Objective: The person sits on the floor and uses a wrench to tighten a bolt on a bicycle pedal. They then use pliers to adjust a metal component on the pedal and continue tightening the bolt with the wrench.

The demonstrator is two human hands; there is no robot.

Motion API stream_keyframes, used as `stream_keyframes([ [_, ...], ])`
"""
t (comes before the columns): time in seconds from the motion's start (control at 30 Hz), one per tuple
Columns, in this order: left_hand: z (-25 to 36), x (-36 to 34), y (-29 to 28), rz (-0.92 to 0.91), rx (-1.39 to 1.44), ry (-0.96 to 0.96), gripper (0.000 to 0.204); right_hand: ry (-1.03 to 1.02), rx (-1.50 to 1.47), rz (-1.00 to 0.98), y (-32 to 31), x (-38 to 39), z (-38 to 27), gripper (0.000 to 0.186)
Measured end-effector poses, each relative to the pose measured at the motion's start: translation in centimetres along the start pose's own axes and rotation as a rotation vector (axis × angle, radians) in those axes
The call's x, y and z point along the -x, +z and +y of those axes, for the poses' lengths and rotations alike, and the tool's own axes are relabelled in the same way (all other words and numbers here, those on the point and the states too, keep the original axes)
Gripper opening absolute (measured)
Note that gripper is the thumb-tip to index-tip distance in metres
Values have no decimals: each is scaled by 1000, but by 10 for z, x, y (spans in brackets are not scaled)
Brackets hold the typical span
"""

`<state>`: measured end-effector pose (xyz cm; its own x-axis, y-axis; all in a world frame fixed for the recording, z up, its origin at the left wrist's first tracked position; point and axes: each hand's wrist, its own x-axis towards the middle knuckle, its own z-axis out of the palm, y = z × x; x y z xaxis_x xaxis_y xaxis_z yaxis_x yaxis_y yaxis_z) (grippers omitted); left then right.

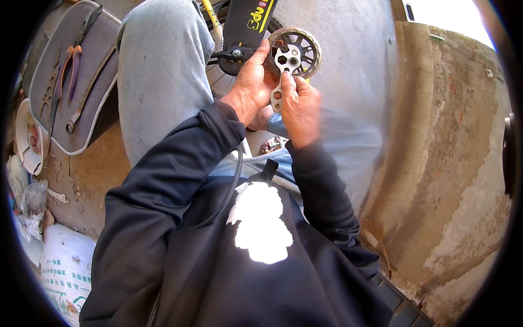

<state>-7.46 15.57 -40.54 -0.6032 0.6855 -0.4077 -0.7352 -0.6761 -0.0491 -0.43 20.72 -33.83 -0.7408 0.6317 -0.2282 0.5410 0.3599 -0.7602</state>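
Observation:
My right hand (301, 109) grips a flat silver multi-hole bicycle spanner (277, 97) between thumb and fingers. The spanner's wide end lies over the hub of a small black training wheel (310, 50) with a grey tyre; whether it is seated on a nut cannot be made out. On the wheel's left side, my left hand (251, 82) holds the wheel, its thumb pointing up along the edge and its other fingers mostly hidden behind wheel and spanner. Just left stands a black chain guard (248, 32) with yellow markings, with a bolt and nut (236, 53) at its lower end.
A grey padded seat (98, 122) at the left carries orange-and-purple pliers (71, 65), a ring spanner (81, 111) and other metal tools. Below it are a white bowl-like container (24, 128) and a white printed sack (65, 261). A worn wall (452, 136) rises at the right.

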Motion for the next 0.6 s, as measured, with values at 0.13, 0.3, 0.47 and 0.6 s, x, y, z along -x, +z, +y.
stream_keyframes([
  [0.13,-2,-5,-7,-21,26,-16,40,32,-50,-22,-3,1,-1,31],
  [0.3,-4,2,-1,-69,51,-3,41,38,-146,-45,-4,0,6,31],
  [0.47,-4,1,0,-126,89,17,43,32,-186,-56,-5,0,7,31],
  [0.6,-4,1,0,-141,61,21,44,59,-199,-64,-9,1,4,30],
])
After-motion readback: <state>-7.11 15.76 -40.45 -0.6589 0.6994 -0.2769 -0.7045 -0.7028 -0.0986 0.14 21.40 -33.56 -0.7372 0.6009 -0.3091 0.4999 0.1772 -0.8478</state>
